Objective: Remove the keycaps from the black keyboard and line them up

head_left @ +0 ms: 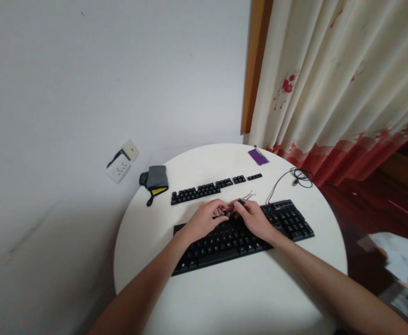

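A black keyboard [221, 249] lies across the round white table, with both hands over its upper rows. My left hand [205, 218] pinches a small black keycap [226, 214] between thumb and fingertips. Close beside it, my right hand [254, 217] is closed on another small dark piece [241, 202], which looks like a keycap. The fingertips of the two hands nearly meet. Just beyond them lies a thin wire keycap puller [250, 195]. Loose black keycaps [195, 193] stand in rows behind the keyboard. Part of the keyboard's top rows is hidden under my hands.
A grey cloth pouch [157, 177] with a yellow lining sits at the table's left edge. A purple card-like piece [258, 157] lies at the back right. The keyboard's coiled cable [299, 177] rests near the right edge. Wall sockets [119, 167] and a curtain [315, 93] are behind.
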Tool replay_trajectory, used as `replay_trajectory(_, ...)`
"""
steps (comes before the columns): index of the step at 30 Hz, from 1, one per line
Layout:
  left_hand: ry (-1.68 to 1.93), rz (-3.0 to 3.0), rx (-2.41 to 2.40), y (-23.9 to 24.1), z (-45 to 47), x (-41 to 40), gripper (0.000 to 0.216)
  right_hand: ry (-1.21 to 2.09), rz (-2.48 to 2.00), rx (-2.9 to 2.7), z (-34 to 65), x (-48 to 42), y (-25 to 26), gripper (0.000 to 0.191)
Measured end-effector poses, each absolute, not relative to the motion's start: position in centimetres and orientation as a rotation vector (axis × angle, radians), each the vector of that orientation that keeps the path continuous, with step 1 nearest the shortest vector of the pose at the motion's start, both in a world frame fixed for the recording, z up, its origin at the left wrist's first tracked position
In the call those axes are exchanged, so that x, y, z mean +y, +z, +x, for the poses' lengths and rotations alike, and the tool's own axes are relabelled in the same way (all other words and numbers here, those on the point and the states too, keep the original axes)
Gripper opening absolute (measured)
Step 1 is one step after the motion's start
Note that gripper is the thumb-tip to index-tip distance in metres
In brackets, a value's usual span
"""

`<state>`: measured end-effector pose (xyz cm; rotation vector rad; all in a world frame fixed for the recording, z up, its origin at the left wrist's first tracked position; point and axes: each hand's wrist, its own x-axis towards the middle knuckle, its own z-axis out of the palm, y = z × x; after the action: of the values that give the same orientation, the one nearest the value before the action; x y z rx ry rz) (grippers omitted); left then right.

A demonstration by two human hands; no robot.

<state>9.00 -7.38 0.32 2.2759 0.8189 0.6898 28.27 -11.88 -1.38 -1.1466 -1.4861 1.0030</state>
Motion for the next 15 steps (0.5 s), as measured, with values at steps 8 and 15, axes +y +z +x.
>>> replay_trajectory(8,0.721,2.434,0.745,0.9,9.3,-7.8,0.012,1.061,-1.187,-1.358,28.1,-11.6,-1.9,0.049)
replay_trajectory(15,0.734,2.577,0.665,0.8,9.1,-7.5,0.023,1.053,-1.215,-1.352,28.1,-11.5,-2.5,0.054)
